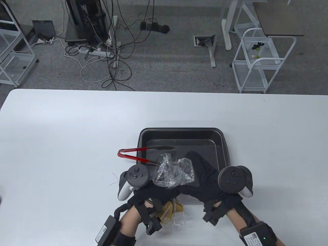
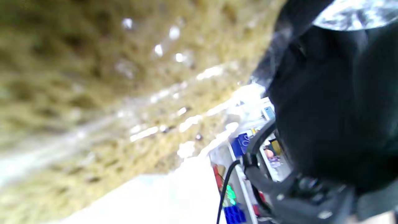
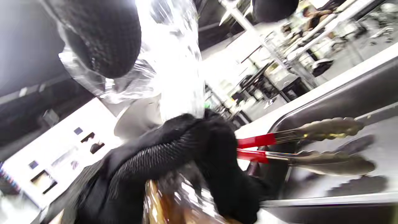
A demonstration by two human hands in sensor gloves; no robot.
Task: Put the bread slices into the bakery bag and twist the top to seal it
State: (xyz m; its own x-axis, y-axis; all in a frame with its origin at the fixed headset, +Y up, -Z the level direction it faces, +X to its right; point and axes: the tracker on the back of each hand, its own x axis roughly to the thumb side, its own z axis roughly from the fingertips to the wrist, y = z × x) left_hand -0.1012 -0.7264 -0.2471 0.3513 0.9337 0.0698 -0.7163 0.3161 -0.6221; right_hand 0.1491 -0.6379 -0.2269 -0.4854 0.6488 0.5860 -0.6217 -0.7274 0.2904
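Bakery bag [image 1: 172, 174]: clear plastic, bread slices [image 1: 171, 208] inside, held between both hands.
Left hand [image 1: 148, 198]: grips the neck.
Right hand [image 1: 205, 184]: pinches the crumpled top.

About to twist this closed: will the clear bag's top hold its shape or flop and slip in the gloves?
Probably floppy: the bakery bag top is crumpled thin film bunched between the left hand and right hand. Its glossy glare suggests it may slip. The bread slices low inside likely weigh it down.

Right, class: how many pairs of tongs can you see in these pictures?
1. The red-handled tongs lie across the left rim of the dark tray, tips inside it, just beyond the left hand.
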